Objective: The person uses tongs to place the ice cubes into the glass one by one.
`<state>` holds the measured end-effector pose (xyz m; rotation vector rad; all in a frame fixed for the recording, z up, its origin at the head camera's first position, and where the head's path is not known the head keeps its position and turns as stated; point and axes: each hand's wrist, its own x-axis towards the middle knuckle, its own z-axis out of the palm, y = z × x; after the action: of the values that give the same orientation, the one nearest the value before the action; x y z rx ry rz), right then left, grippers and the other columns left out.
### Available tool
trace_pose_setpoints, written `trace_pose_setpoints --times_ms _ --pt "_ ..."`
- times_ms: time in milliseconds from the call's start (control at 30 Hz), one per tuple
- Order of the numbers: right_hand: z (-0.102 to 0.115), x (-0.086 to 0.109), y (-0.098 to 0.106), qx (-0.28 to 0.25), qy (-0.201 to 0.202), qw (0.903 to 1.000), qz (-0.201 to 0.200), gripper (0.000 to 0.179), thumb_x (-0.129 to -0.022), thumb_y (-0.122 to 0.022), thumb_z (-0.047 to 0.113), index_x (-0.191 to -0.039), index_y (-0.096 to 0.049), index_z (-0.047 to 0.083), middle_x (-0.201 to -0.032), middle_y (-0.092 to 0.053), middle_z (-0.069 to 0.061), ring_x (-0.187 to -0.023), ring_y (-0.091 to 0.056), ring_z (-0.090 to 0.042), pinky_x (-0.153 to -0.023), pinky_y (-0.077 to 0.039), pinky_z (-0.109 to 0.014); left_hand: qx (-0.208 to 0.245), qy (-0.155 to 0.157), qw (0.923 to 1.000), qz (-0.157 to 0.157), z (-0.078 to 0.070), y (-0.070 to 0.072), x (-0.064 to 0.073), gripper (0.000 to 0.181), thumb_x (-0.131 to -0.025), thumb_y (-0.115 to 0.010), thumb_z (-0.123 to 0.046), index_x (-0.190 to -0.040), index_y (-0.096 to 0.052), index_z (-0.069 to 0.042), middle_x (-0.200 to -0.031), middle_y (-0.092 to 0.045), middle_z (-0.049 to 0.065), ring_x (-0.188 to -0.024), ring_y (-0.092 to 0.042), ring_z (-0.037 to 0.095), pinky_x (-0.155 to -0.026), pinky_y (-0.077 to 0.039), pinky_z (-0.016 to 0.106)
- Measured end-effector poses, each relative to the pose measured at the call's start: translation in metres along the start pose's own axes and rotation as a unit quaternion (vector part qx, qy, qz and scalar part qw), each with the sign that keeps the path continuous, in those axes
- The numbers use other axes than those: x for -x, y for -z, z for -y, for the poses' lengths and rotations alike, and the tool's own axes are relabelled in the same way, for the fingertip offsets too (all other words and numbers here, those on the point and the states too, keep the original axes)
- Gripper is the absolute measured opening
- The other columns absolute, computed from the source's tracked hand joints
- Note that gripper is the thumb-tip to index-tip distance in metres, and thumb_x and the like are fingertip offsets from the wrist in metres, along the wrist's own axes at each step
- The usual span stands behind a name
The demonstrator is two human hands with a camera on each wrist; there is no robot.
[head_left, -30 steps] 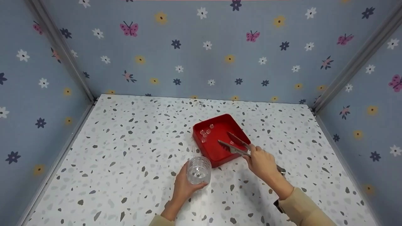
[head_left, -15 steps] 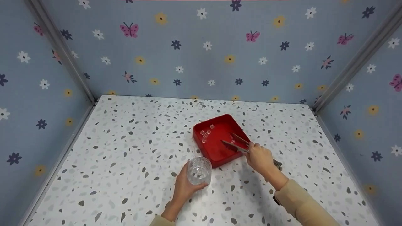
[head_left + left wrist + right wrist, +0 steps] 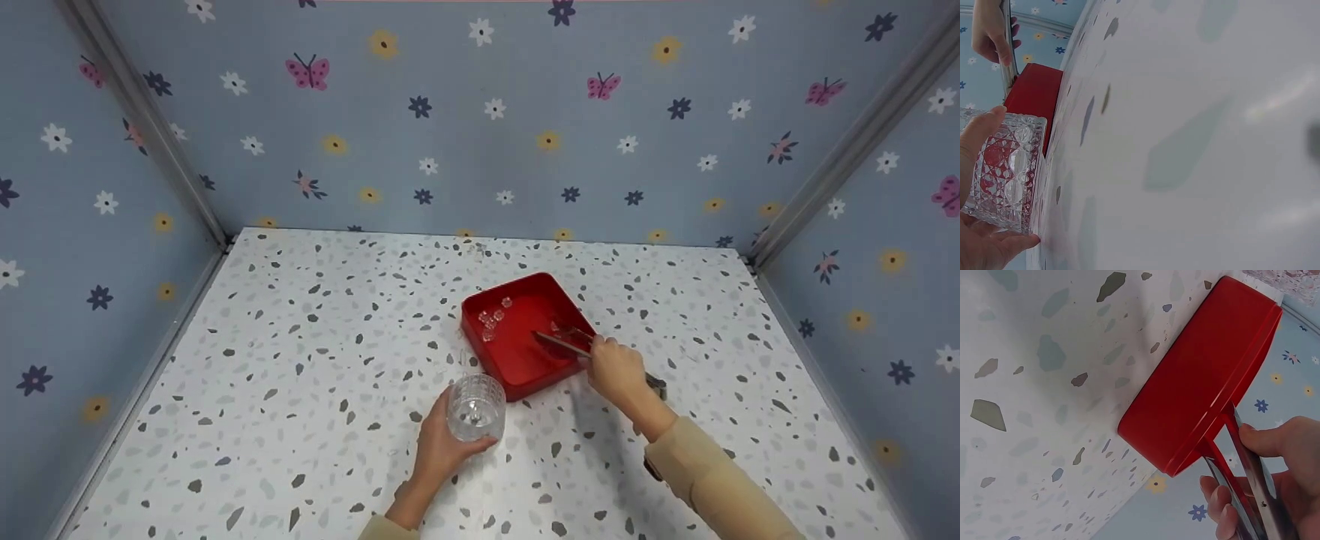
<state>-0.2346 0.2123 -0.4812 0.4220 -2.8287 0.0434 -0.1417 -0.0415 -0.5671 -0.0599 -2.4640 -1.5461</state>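
Note:
A clear patterned glass (image 3: pixel 475 409) stands on the table by the near-left corner of a red square tray (image 3: pixel 517 375). My left hand (image 3: pixel 442 442) holds this glass from its left and near side, thumb and fingers around the wall, as the left wrist view also shows. Metal tongs (image 3: pixel 564 345) are gripped in my right hand (image 3: pixel 619 371), their tips down inside the tray at its right side. Close to the tips lies a small clear cube (image 3: pixel 555 326), partly hidden; whether the tongs touch it I cannot tell. Several more clear cubes (image 3: pixel 491 319) lie in the tray's left part.
The table (image 3: pixel 315 375) has a white speckled top. Light blue walls (image 3: pixel 487 120) with flowers and butterflies enclose it at the back and both sides, with metal strips (image 3: pixel 150 127) at the corners.
My right hand has moved slightly forward and left with the tongs, and the gap between the tong arms has narrowed around the lone cube. The left hand and glass stay put.

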Motion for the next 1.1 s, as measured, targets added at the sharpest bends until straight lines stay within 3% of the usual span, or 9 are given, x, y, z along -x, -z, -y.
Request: trace_pose_setpoints --times_ms 200,633,867,1100 --pt "-0.0006 -0.0027 -0.0029 -0.001 -0.012 0.9997 0.02 0.026 -0.077 -0.066 0.02 -0.075 -0.053 -0.003 -0.062 -0.051 -0.015 -0.053 -0.053 -0.032 -0.042 -0.044 -0.044 0.002 0.004 1.0 -0.001 -0.0001 0.0002 -0.0001 0.101 -0.051 -0.083 -0.039 -0.129 -0.036 0.004 -0.122 -0.049 0.018 -0.111 -0.047 0.031 -0.094 -0.038 0.042" --pt "-0.0006 -0.0045 -0.0037 0.007 -0.019 0.9995 0.024 0.019 -0.075 -0.067 0.015 -0.073 -0.056 -0.001 -0.061 -0.053 -0.015 -0.053 -0.053 -0.033 -0.043 -0.044 -0.044 0.003 0.007 1.0 -0.003 0.0007 -0.0002 0.0003 0.101 -0.051 -0.083 -0.039 -0.129 -0.036 0.003 -0.122 -0.049 0.018 -0.112 -0.046 0.031 -0.095 -0.038 0.042" --pt "0.0011 -0.0041 -0.0049 0.021 -0.018 0.9996 0.007 0.02 -0.072 -0.069 0.014 -0.067 -0.055 -0.001 -0.061 -0.056 -0.017 -0.053 -0.055 -0.034 -0.043 -0.045 -0.045 0.01 -0.005 0.9999 -0.006 0.0004 0.0001 0.0014 0.1 -0.052 -0.083 -0.037 -0.129 -0.036 0.005 -0.121 -0.049 0.018 -0.11 -0.047 0.032 -0.094 -0.039 0.042" --pt "0.0017 -0.0052 -0.003 0.01 -0.011 0.9997 0.021 0.012 -0.071 -0.065 0.007 -0.068 -0.055 0.0 -0.059 -0.054 -0.015 -0.052 -0.054 -0.033 -0.043 -0.045 -0.045 0.01 0.002 0.9999 -0.005 -0.0005 0.0002 0.0017 0.099 -0.051 -0.084 -0.036 -0.129 -0.036 0.004 -0.122 -0.049 0.018 -0.112 -0.046 0.032 -0.096 -0.037 0.042"
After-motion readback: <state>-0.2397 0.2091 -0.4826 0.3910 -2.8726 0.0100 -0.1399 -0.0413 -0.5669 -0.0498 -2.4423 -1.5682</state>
